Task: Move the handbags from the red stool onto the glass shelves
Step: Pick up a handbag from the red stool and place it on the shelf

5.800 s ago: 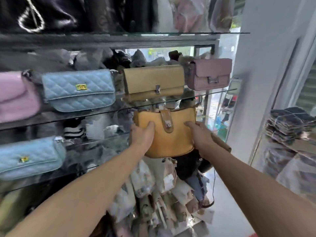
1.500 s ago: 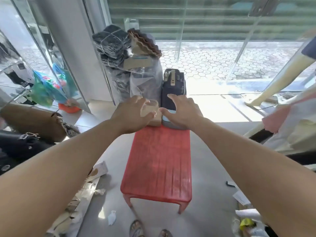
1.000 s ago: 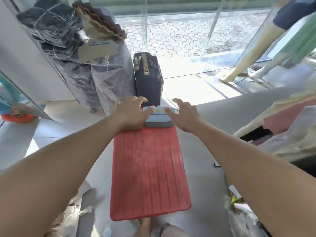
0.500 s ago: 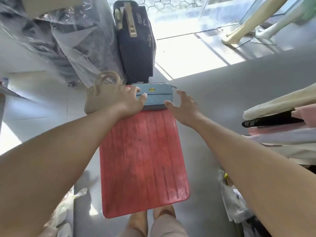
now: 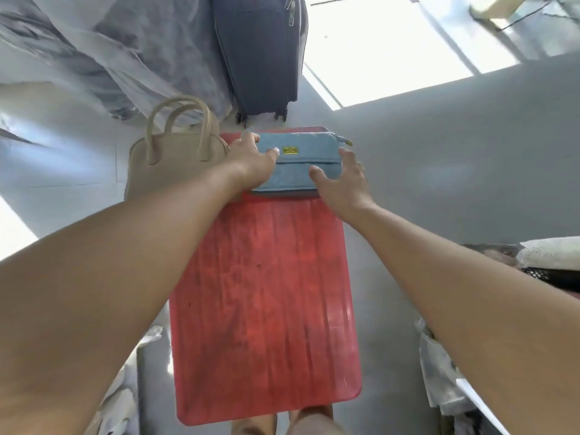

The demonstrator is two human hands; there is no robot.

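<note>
A light blue handbag (image 5: 303,166) with a small gold clasp lies across the far end of the red stool (image 5: 263,293). My left hand (image 5: 251,161) clasps its left end, thumb on top. My right hand (image 5: 342,180) rests against its right end with the fingers spread. A beige handbag (image 5: 175,164) with two upright handles stands at the stool's far left corner, partly behind my left forearm. I cannot tell whether it rests on the stool or beside it. No glass shelves are in view.
A dark blue suitcase (image 5: 257,51) stands just beyond the stool. Plastic-wrapped bundles (image 5: 110,51) fill the far left. Folded clothes (image 5: 549,262) and plastic bags (image 5: 439,372) lie at the right. Grey floor surrounds the stool, and my feet (image 5: 282,422) are at its near end.
I turned from the shelves to the stool and leaned over it. In the last second both hands closed in on the ends of the blue handbag, and the beige handbag came into view.
</note>
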